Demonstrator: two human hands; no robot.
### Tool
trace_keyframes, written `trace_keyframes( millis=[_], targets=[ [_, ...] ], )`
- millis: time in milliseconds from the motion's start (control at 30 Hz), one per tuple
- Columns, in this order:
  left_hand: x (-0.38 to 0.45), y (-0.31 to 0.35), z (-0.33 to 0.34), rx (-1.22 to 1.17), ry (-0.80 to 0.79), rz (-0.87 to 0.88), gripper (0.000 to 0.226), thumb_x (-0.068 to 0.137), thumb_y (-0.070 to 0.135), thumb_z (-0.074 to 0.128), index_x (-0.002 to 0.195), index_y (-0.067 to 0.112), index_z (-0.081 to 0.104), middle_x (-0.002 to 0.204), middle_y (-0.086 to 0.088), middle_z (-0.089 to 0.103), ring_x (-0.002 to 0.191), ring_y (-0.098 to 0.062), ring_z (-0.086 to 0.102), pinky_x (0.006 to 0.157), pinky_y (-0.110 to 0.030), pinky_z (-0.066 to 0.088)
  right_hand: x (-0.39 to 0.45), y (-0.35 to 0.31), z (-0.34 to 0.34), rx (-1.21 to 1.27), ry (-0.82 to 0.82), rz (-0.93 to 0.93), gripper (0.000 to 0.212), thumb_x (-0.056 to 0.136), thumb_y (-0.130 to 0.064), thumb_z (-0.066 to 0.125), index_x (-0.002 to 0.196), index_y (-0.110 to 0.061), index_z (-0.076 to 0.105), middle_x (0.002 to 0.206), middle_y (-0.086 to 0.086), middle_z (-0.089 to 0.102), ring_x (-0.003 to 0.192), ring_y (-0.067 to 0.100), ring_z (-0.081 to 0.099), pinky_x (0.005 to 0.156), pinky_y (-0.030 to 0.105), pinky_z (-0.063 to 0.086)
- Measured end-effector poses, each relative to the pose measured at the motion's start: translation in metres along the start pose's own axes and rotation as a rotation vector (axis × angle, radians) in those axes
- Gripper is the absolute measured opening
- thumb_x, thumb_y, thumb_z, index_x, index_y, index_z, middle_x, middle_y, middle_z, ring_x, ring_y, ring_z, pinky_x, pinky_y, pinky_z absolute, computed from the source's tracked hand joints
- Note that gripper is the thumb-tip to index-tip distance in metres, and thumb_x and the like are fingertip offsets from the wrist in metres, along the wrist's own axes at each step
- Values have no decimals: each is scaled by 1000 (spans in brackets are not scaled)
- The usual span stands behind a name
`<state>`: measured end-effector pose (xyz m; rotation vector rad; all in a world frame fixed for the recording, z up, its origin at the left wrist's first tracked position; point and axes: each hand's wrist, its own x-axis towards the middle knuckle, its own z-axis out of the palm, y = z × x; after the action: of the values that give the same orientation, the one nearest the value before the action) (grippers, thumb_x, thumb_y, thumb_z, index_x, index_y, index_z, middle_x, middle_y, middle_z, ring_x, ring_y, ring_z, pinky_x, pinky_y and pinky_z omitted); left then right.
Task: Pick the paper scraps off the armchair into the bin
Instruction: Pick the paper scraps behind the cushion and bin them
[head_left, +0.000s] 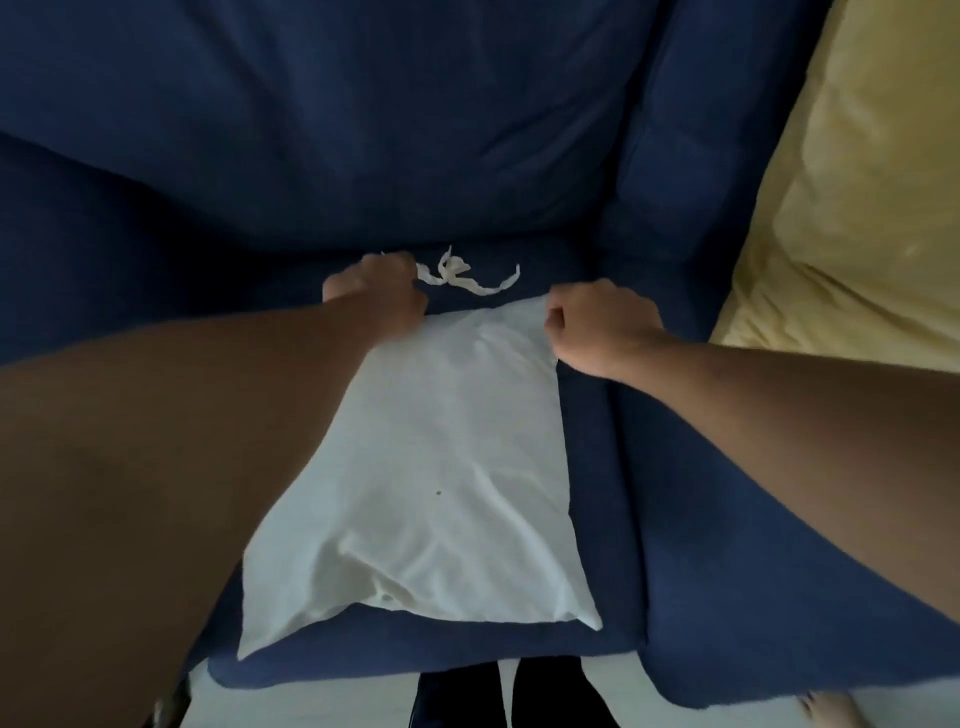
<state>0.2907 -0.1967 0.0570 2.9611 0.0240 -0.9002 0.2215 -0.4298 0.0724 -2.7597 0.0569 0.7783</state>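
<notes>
Thin white paper scraps (470, 278) lie twisted at the back of the blue armchair's seat (597, 467), just below the back cushion. My left hand (376, 291) is at their left end with its fingers closed on one end of the strips; a bit of white shows above the knuckles. My right hand (602, 325) is a closed fist gripping the far right corner of a white pillow (441, 441) that lies along the seat. No bin is in view.
The armchair's back cushion (311, 130) fills the top of the view, and its right armrest (691, 156) rises beside the seat. A yellow cushion (857, 208) lies to the right of the armrest. Pale floor and dark shoes (467, 696) show below the seat's front edge.
</notes>
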Motion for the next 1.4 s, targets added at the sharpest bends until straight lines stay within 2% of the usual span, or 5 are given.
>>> trace_keyframes(
  millis=[233, 500, 833, 1100, 1400],
  targets=[
    [53, -3, 28, 74, -23, 65, 47, 99, 32, 52, 146, 30, 48, 140, -11, 57, 123, -37, 58, 84, -41, 45, 47, -6, 1, -15, 67, 38, 30, 100, -30, 45, 117, -27, 69, 121, 11, 66, 109, 38, 63, 79, 38, 44],
    [74, -11, 44, 4, 14, 104, 40, 102, 33, 51, 139, 18, 53, 134, -15, 60, 116, -35, 60, 77, -39, 47, 95, -33, 30, -11, 59, 21, 25, 99, -39, 54, 115, -24, 67, 119, 7, 67, 109, 35, 64, 83, 41, 52],
    [62, -35, 26, -82, 47, 132, 46, 96, 43, 57, 137, 23, 58, 134, -9, 61, 117, -33, 61, 79, -36, 43, 121, -71, 51, -25, 18, -30, 55, 97, -43, 62, 148, -31, 43, 139, 13, 59, 124, 39, 58, 83, 39, 42],
    [37, -50, 13, -111, 48, 151, 40, 96, 42, 57, 131, 23, 61, 125, -4, 64, 102, -26, 61, 71, -35, 41, 120, -87, 60, -104, 12, 41, 24, 103, -13, 51, 126, -16, 58, 128, 16, 62, 115, 39, 61, 80, 39, 45],
    [-8, -53, -5, -125, 45, 70, 27, 94, 37, 56, 117, 25, 64, 112, -2, 63, 92, -27, 60, 72, -36, 45, 72, -86, 16, -108, 180, -38, 8, 104, -24, 53, 102, -19, 59, 100, 9, 68, 87, 33, 63, 68, 36, 45]
  ],
)
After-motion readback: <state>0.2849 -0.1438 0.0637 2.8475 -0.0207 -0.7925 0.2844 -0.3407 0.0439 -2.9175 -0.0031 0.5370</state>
